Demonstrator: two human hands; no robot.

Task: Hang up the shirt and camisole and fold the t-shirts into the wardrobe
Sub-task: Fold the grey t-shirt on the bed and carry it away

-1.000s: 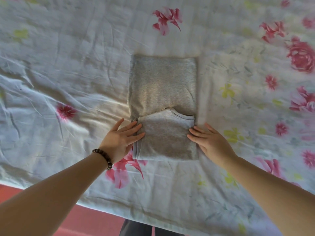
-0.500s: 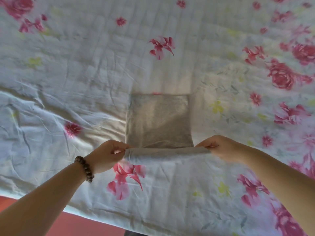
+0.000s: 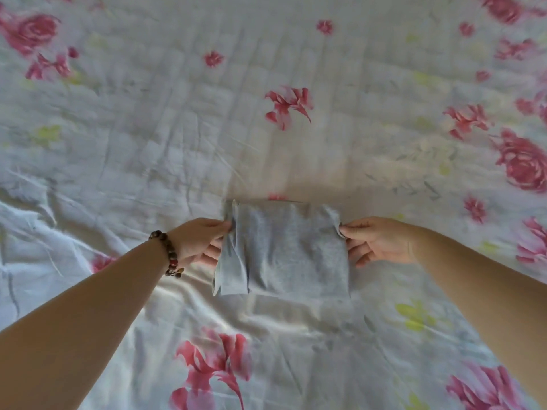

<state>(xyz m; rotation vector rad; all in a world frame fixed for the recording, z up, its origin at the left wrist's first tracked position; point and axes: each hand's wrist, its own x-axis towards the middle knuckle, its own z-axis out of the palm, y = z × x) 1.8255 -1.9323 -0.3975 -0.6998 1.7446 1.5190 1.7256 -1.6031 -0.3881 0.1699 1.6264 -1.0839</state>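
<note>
At the near middle of the flowered bedsheet [image 3: 296,54], the grey t-shirt [image 3: 293,253] forms a small folded rectangle between your two hands. Your left hand [image 3: 198,241], the one with the bead bracelet [image 3: 168,253], pinches the left edge near its far corner, with the thumb on top and the fingers curled under the cloth. Your right hand [image 3: 379,241] pinches the right edge at the matching point, thumb and forefinger closed on a small pucker of fabric. Its other fingers lie loosely curled beside the edge.

Whether the near edge of the bundle rests on the sheet or hangs just clear of it cannot be told. A loose flap [image 3: 232,270] stands out from the stack on the left side.

Judged by its drape, the knit is light, soft and limp, so the layers are likely to slide apart if you hold only the top one. Grip through every layer at both side edges, or slip a flat palm beneath the bundle, and tuck in the flap before carrying it. The wardrobe is not in view.
</note>
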